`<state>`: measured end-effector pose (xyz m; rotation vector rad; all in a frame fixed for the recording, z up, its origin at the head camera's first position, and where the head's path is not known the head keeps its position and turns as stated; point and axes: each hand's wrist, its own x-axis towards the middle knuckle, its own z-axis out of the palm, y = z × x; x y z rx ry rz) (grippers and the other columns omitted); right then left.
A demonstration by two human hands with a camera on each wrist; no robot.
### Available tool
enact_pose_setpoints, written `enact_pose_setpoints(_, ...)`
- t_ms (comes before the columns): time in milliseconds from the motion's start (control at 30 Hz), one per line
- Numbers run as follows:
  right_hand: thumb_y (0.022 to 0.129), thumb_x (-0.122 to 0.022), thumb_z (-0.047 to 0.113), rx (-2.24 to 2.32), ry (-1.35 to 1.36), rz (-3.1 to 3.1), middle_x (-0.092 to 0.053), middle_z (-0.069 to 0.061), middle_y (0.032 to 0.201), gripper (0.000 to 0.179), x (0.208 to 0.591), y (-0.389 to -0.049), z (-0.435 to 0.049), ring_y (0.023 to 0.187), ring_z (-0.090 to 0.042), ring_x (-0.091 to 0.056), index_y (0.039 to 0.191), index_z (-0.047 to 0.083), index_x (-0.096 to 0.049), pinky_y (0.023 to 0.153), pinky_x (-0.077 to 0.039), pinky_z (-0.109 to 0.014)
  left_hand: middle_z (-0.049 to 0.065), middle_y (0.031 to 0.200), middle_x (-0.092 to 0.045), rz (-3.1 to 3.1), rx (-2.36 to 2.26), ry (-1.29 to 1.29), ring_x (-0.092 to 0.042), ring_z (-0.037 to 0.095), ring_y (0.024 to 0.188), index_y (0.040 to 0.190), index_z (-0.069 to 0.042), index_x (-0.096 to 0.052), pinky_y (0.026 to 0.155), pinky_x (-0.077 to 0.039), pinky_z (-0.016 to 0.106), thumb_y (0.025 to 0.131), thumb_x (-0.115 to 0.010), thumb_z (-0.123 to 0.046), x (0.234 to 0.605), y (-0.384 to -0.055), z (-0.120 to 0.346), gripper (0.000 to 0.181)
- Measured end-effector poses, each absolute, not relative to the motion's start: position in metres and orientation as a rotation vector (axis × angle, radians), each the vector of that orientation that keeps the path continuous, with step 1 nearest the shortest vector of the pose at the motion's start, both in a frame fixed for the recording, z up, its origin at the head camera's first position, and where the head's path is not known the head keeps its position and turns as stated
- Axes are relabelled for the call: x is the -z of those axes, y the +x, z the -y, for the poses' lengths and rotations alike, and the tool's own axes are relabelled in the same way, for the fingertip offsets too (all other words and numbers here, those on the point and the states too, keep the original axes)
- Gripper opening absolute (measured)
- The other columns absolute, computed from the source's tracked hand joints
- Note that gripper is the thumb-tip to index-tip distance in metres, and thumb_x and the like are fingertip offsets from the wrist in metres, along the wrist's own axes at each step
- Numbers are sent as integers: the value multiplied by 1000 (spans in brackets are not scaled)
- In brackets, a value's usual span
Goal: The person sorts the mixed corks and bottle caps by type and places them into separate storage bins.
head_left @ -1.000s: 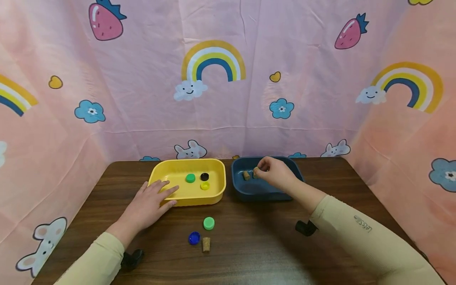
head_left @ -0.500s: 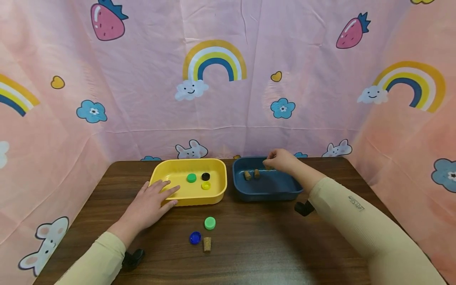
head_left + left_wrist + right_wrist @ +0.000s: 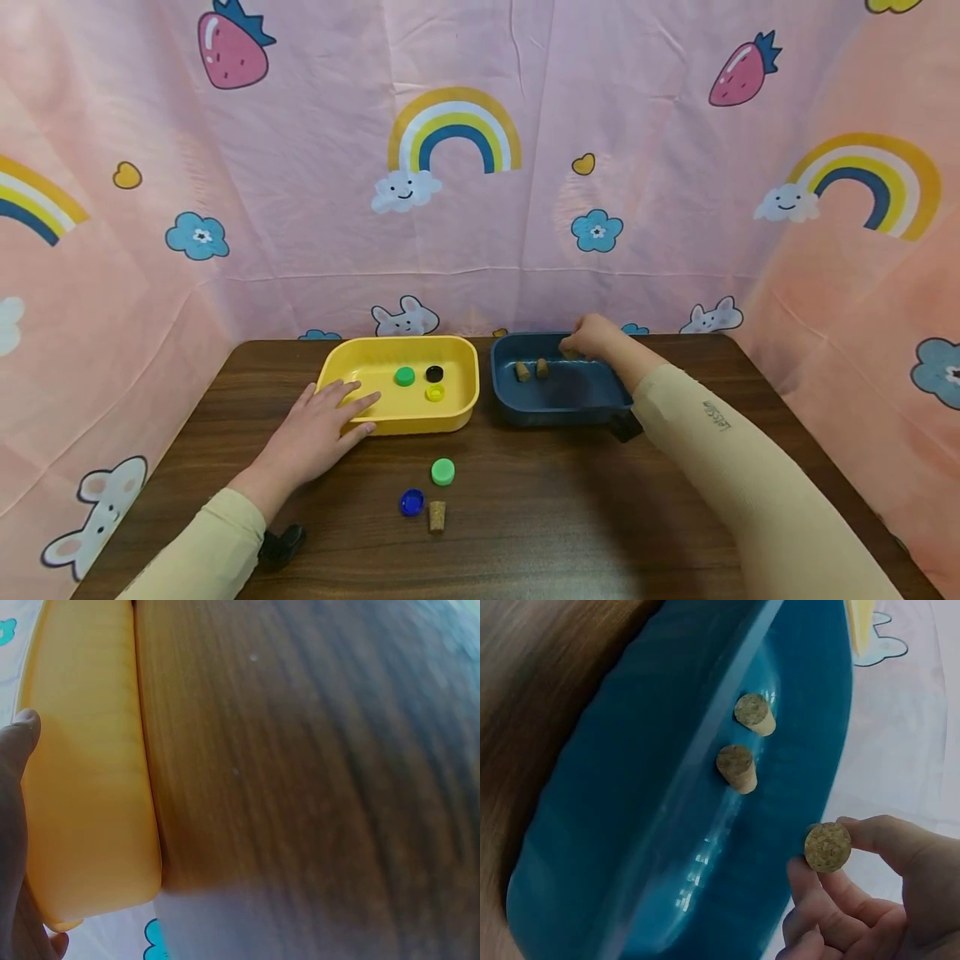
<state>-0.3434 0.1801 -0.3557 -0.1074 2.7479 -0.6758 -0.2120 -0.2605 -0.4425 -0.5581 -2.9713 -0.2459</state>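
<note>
My right hand (image 3: pixel 597 336) is at the back of the dark blue tray (image 3: pixel 558 414), pinching a cork stopper (image 3: pixel 828 847) between thumb and fingers. In the right wrist view, the cork's round end faces the camera. Two more corks, a left one (image 3: pixel 522 372) and a right one (image 3: pixel 542 367), stand close together inside that tray. My left hand (image 3: pixel 318 429) rests with spread, straight fingers over the front left rim of the yellow tray (image 3: pixel 420 425). That tray holds a green cap (image 3: pixel 405 377), a black cap (image 3: pixel 434 374) and a yellow cap (image 3: pixel 435 392).
On the brown wooden table (image 3: pixel 525 517), in front of the trays, lie a light green cap (image 3: pixel 442 472), a blue cap (image 3: pixel 412 502) and a cork (image 3: pixel 437 517). Printed cloth (image 3: pixel 480 242) hangs behind the table and along both sides.
My right hand has left the right-hand standing cork and shifted right and back, where it now pinches another cork. The left hand stays on the yellow tray.
</note>
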Motion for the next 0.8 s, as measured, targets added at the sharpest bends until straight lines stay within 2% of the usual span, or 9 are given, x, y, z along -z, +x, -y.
enact_pose_setpoints(133, 93, -66, 27, 617, -75, -2771, -62, -5, 65, 38, 364, -347, -173, 75, -31, -66, 59, 14, -55, 58, -50, -32, 15, 152, -42, 2969, 242, -560, -30, 42, 143, 149, -30, -48, 116, -11, 64, 99, -53, -53, 444, -212, 262, 55)
enact_pose_setpoints(233, 93, -66, 27, 610, -31, -2778, -67, -9, 77, 29, 370, -348, -168, 88, -35, -67, 73, 8, -66, 65, -53, -36, 15, 152, -42, 2968, 241, -561, -30, 42, 143, 149, -30, -48, 116, -11, 64, 99, -53, -53, 444, -212, 262, 55)
enact_pose_setpoints(333, 93, -67, 27, 611, 19, -2782, -68, -10, 87, 25, 378, -351, -164, 85, -31, -65, 93, 3, -69, 71, -54, -38, 15, 152, -42, 2967, 242, -560, -30, 42, 143, 148, -30, -49, 116, -11, 64, 99, -53, -53, 444, -211, 261, 55)
enact_pose_setpoints(433, 94, -66, 30, 552, 40, -2785, -67, -12, 97, 30, 386, -353, -162, 83, -26, -62, 102, 1, -69, 74, -53, -39, 15, 152, -42, 2968, 248, -556, -30, 42, 143, 148, -30, -49, 117, -11, 64, 99, -53, -54, 443, -211, 261, 55)
enact_pose_setpoints(567, 94, -65, 29, 497, 63, -2792, -66, -13, 105, 29, 394, -352, -161, 84, -25, -58, 100, 2, -71, 75, -51, -40, 15, 152, -42, 2971, 252, -557, -30, 42, 143, 148, -30, -49, 117, -10, 64, 99, -53, -53, 442, -210, 261, 55)
enact_pose_setpoints(800, 95, -64, 28, 478, 99, -2809, -64, -11, 102, 25, 402, -350, -161, 85, -26, -57, 94, 4, -70, 77, -50, -40, 15, 152, -42, 2971, 254, -555, -30, 41, 143, 148, -29, -49, 117, -11, 64, 99, -54, -52, 441, -210, 261, 55)
